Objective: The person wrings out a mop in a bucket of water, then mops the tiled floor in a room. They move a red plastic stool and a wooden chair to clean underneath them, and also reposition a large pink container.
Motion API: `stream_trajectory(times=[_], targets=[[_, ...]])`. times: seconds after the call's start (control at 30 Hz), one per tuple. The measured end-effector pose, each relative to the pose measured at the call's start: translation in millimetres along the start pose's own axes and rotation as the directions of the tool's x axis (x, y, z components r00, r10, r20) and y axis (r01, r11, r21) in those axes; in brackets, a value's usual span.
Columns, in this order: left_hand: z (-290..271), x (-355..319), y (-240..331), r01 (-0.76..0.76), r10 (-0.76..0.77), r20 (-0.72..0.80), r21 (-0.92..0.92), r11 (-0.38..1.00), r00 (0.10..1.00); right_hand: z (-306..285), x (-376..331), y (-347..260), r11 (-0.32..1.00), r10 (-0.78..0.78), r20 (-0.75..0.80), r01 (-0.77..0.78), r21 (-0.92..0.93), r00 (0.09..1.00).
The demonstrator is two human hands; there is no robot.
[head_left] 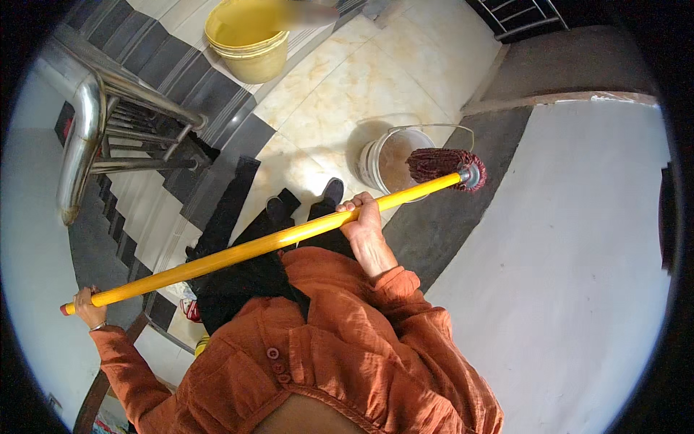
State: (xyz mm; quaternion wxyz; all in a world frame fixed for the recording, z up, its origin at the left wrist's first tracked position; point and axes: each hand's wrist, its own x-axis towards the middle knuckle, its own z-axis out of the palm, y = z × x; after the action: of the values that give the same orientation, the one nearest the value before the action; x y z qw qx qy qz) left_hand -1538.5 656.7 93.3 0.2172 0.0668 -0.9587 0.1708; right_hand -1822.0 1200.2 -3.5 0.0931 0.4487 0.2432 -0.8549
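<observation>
A mop with a long yellow handle lies slantwise across the front of my body. My left hand is closed round the handle near its red end, at the lower left. Further along, my right hand grips the handle at about two thirds of its length. The dark red string mop head hangs over a white bucket on the floor, its strands lying across the opening. Cloudy brownish water shows inside the bucket, and its wire handle is raised to one side.
A yellow bucket stands on the striped steps at the upper left. Steel stair railing rises on the left. A white wall with a dark lower band runs along the right. My feet are on marbled floor tiles.
</observation>
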Motion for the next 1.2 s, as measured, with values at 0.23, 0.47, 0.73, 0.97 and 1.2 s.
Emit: stream_trajectory(times=[0.23, 0.47, 0.73, 0.97, 1.2], targets=[[-47.0, -1.1, 41.6, -0.009, 0.013, -0.059, 0.055, 0.998, 0.998, -33.2, 33.3, -11.6, 0.999, 0.042, 0.011, -0.042, 0.011, 0.999], [-118.1, 72.6, 191.8, -0.128, 0.138, -0.028, 0.229, 0.965, 0.990, -87.7, 177.4, -53.2, 0.990, 0.132, -0.067, -0.134, -0.031, 0.989], [-187.0, 154.0, 418.2, -0.293, 0.292, 0.058, 0.351, 0.889, 0.955, -146.8, 315.6, -138.2, 0.951, 0.309, -0.015, -0.308, 0.031, 0.951], [-204.6, 174.1, 506.2, -0.373, 0.421, -0.032, 0.405, 0.835, 0.906, -183.3, 365.4, -171.2, 0.930, 0.367, -0.050, -0.365, 0.052, 0.929], [-216.3, 177.6, 471.8, -0.323, 0.339, 0.048, 0.452, 0.832, 0.940, -174.1, 360.7, -152.4, 0.967, 0.253, 0.130, -0.251, -0.036, 0.959]])
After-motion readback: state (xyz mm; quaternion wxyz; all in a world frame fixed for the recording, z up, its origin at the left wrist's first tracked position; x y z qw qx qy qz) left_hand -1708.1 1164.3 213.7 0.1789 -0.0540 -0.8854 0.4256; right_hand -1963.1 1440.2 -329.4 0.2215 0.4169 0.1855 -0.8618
